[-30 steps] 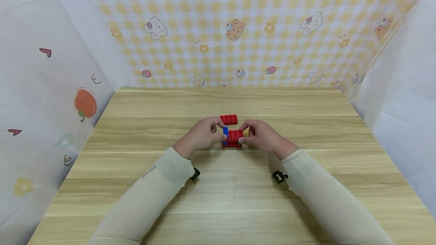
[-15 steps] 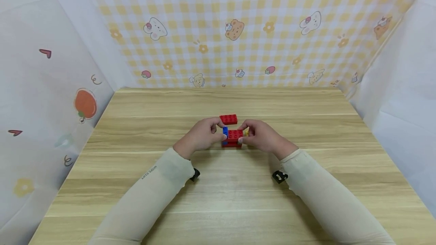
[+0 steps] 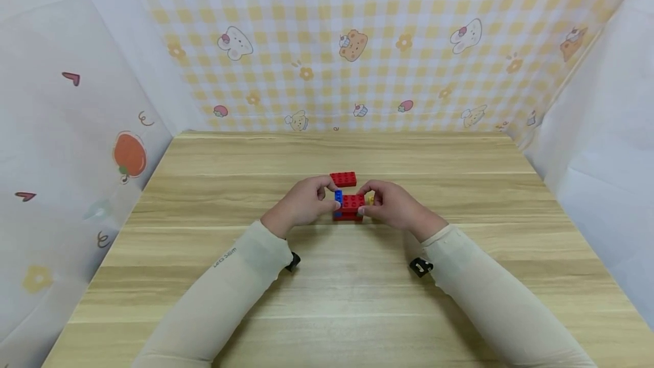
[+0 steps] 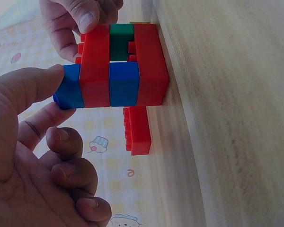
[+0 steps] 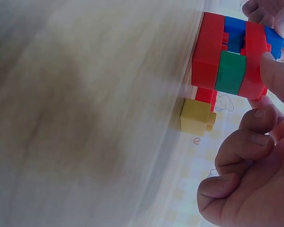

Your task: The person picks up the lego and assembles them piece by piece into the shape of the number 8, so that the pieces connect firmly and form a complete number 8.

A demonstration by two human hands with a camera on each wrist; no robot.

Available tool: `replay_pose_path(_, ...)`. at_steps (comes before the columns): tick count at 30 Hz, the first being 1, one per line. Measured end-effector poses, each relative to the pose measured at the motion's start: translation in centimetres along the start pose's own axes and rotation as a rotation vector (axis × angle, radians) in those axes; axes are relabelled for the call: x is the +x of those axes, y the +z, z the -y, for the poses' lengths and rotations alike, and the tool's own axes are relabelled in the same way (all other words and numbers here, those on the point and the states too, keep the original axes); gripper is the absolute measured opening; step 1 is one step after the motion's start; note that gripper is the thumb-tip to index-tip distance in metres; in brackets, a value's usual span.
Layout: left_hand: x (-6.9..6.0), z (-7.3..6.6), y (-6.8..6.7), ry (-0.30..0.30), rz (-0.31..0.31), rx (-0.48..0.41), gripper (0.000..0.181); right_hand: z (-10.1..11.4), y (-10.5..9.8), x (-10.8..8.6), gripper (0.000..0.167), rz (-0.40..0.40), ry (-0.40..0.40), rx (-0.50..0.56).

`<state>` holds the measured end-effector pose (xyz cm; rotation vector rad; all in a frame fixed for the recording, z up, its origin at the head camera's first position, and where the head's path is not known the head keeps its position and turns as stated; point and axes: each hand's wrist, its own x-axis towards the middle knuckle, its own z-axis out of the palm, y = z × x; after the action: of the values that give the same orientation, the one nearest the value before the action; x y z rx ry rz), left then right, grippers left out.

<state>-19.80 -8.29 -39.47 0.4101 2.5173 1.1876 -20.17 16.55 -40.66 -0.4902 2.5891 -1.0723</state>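
A small stack of toy building bricks stands on the table in front of me. It has a lower red brick (image 4: 152, 71), then a blue brick (image 4: 124, 84) at its left end and a green brick (image 5: 231, 72) at its right end, with a gap between them. Across these lies an upper red brick (image 4: 95, 71). My left hand (image 3: 306, 200) pinches another blue brick (image 4: 72, 87) on top at the left end, between thumb and index finger. With thumb and index finger, my right hand (image 3: 395, 206) pinches the upper red brick's right end.
Behind the stack, a loose red brick (image 3: 343, 179) lies studs up on the wooden table (image 3: 327, 300). A yellow brick (image 5: 195, 116) sits close by on the right, partly hidden by my right hand in the head view. A checked cloth (image 3: 317, 44) hangs behind the table.
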Motion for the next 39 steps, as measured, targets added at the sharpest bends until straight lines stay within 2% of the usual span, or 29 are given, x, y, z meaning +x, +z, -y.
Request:
replay_pose_path(4, 0.0, -0.1, -0.1, 0.001, -0.004, 0.011, 0.026, 0.0, -0.1, 0.0, 0.032, 0.005, 0.002, -0.012)
replay_pose_path(11, 0.1, 0.1, 0.0, 0.002, -0.002, 0.028, 0.026, -0.2, -0.6, -0.1, 0.047, 0.021, 0.034, -0.041)
replay_pose_path(16, 0.3, 0.2, 0.0, -0.008, 0.003, 0.030, 0.025, -0.5, -1.1, -0.1, 0.049, 0.009, 0.043, -0.057)
replay_pose_path(27, 0.1, 0.0, 0.0, -0.011, 0.005, 0.030, 0.026, -1.4, -1.5, 0.3, 0.044, -0.007, 0.093, -0.098)
replay_pose_path(39, 0.0, -0.2, 0.0, -0.016, 0.007, 0.034, 0.025, -2.1, -1.5, 0.6, 0.034, 0.012, 0.120, -0.124)
